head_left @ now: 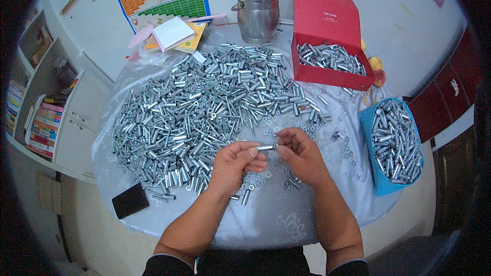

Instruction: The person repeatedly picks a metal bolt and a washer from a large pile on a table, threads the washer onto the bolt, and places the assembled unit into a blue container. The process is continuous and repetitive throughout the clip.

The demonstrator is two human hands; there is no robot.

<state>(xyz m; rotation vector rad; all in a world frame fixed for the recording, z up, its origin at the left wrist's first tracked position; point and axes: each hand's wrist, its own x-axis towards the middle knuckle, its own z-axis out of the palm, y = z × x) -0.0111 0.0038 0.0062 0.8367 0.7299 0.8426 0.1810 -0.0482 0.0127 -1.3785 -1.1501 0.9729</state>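
Between both hands, over the near part of the table, is a short shiny metal tube. My left hand pinches its left end between thumb and fingers. At the tube's right end my right hand has its thumb and fingers curled in; whether they grip the tube's tip or a small ring there is too small to tell. Just beyond the hands spreads a wide heap of metal tubes and bolts. Loose small washers lie under and around my hands.
A blue container full of metal parts stands at the right. Behind it sits an open red box with more parts. A steel pot, notepads and a dark phone-like slab are also on the silvery tablecloth.
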